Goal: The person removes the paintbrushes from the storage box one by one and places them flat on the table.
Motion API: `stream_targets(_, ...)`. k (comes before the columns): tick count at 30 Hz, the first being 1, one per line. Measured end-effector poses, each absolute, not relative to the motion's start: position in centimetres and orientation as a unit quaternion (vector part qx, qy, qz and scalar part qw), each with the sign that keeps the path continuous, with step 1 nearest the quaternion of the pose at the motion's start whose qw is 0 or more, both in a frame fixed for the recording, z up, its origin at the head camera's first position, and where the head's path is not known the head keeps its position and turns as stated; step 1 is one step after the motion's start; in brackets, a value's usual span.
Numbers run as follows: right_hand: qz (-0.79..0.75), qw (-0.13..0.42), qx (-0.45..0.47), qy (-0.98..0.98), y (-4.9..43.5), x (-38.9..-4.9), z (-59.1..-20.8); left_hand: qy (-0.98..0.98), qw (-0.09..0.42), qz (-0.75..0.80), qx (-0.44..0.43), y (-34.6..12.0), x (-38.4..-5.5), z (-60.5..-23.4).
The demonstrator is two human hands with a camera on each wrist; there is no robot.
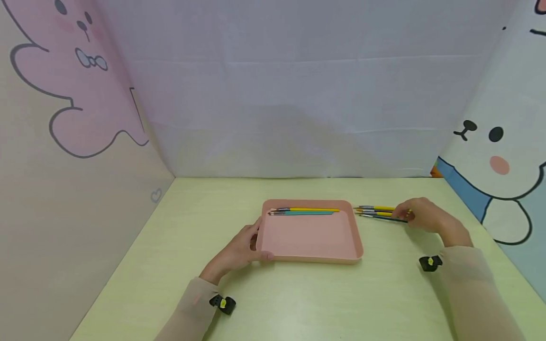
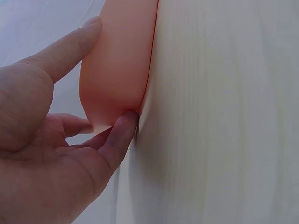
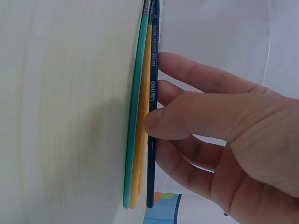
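A pink tray (image 1: 311,259) lies in the middle of the pale green table (image 1: 298,303). Inside it, against the far wall, lie a yellow paintbrush (image 1: 313,209) and a teal paintbrush (image 1: 304,213). My left hand (image 1: 256,244) holds the tray's near left corner (image 2: 119,70), thumb (image 2: 124,130) under the corner and index finger along the wall. Right of the tray lies a small bundle of paintbrushes (image 1: 375,211). My right hand (image 1: 404,216) pinches the dark blue paintbrush (image 3: 153,60) between thumb (image 3: 163,123) and fingers, beside a yellow paintbrush (image 3: 142,154) and a teal paintbrush (image 3: 133,140).
White and cartoon-printed screens wall in the table at the back (image 1: 298,118), left (image 1: 64,142) and right (image 1: 503,166). Black wrist cameras (image 1: 222,303) sit on both sleeves.
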State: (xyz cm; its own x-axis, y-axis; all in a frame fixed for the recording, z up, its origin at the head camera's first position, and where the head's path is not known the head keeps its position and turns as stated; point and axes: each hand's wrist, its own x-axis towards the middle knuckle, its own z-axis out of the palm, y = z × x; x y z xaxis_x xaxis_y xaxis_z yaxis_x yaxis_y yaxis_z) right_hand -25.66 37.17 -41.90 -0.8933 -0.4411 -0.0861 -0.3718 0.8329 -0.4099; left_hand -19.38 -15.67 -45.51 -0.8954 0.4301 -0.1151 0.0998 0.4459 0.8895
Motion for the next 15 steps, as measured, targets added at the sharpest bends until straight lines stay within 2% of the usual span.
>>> stream_targets(15,-0.185,0.083,-0.220,0.954,37.3,-26.2,-43.0,0.840,0.162,0.497,0.147,-15.6,-19.3,-45.3)
